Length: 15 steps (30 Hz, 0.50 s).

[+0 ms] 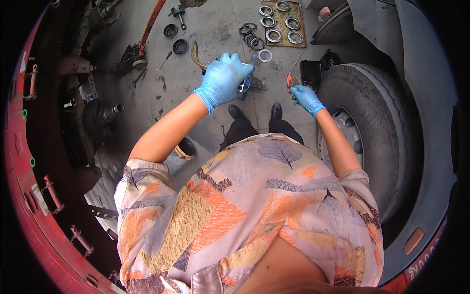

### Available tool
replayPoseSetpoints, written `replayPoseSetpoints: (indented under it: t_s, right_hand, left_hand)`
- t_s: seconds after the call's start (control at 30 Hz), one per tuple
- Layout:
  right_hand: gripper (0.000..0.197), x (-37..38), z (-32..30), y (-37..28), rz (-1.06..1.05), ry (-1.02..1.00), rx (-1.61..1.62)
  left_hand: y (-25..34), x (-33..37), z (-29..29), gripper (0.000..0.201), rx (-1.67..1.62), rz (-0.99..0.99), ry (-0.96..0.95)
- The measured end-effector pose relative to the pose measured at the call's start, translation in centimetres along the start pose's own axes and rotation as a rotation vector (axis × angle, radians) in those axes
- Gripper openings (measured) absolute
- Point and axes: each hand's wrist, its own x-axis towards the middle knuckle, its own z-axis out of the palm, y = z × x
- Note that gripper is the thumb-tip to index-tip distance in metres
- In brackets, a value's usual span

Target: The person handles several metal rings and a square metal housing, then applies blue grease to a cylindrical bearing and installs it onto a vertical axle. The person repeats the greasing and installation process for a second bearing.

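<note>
The fingers of your left hand (224,81), gloved in blue, curl from above over a blue, round-edged part (247,85) just above the centre of the frame; the glove hides their undersides, so whether they grip it firmly cannot be told. The fingers of your right hand (308,99), right of centre, close on the lower end of an orange-handled tool (289,80), presumably held this way so that its thin shaft points up the frame, away from your body. Toward the top, right of centre, metal rings (273,40) lie flat in two columns on a stained board (299,12), probably to keep them off the grey floor (215,24) and easy to tell apart.

Counts: six metal rings, three to a column; one pale ring (260,55) near the board's lower left corner; two black round parts (180,46) near each other, upper left of centre; one large tyre (362,85) at the right. The dark rings (246,29) left of the board overlap too much for you to count surely.
</note>
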Motion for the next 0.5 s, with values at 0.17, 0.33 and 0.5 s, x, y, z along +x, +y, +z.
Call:
replayPoseSetpoints:
  t_s: [0.17,0.33,0.5]
  right_hand:
    - [0.026,0.5,-2.1,0.4,0.05,-0.081,0.025]
    - [0.027,1.2,-2.2,0.9,0.095,-0.122,-0.038]
    - [0.029,2.4,-1.0,0.4,0.118,-0.174,-0.117]
  left_hand:
    - [1.7,-0.8,-0.3,0.049,-0.008,-0.253,-0.009]
    - [-0.7,-2.7,-0.1,0.051,-0.043,-0.433,0.048]
    - [-5.1,-5.7,0.6,0.054,-0.092,-0.578,0.125]
